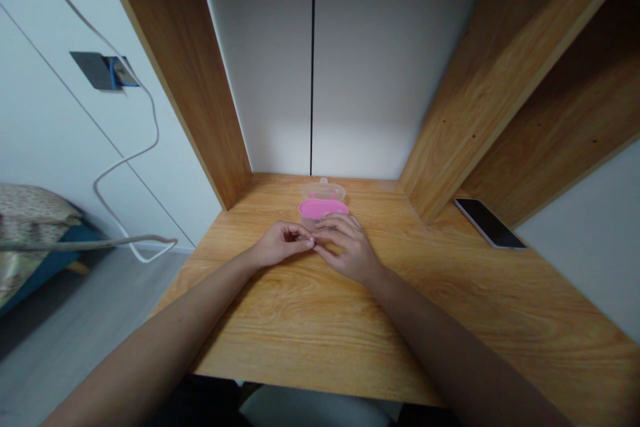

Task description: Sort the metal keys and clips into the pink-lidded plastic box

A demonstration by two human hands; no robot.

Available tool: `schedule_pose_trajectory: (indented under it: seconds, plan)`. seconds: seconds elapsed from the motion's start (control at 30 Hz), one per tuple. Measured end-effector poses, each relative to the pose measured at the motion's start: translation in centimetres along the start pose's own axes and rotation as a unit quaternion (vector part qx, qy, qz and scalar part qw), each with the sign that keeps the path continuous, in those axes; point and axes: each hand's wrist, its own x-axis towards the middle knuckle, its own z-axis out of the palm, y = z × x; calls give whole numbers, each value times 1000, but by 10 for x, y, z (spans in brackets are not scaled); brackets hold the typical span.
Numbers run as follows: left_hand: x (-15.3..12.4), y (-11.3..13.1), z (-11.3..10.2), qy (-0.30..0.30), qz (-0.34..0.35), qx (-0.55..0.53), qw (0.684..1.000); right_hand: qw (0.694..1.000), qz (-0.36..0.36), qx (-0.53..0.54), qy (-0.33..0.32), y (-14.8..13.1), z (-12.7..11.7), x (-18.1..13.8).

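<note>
My left hand [281, 244] is closed, its thumb and forefinger pinched together over the desk. Close against those fingertips, the thumb and fingers of my right hand [346, 245] come together too. Something tiny and pale [312, 241] shows where the fingertips meet; it is too small to name. Just behind my hands stands a small oval box [323, 207] with a bright pink top and a see-through body, partly hidden by my right fingers. Its clear lid [324, 191] is tipped back behind it.
A dark-screened phone [489, 223] lies on the wooden desk [310, 327] at the right. Wooden side panels [465, 93] rise left and right of the desk's back. A white cable [156, 127] hangs from a wall socket [117, 72] at the left. Patterned bedding [35, 213] is at far left.
</note>
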Motion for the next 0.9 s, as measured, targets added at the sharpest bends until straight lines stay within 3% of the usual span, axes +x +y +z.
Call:
schedule_pose_trajectory:
  seconds: [0.9]
  plan:
    - [0, 1, 0, -10, 7, 33, 999, 1000, -9, 13, -3, 1, 1, -1]
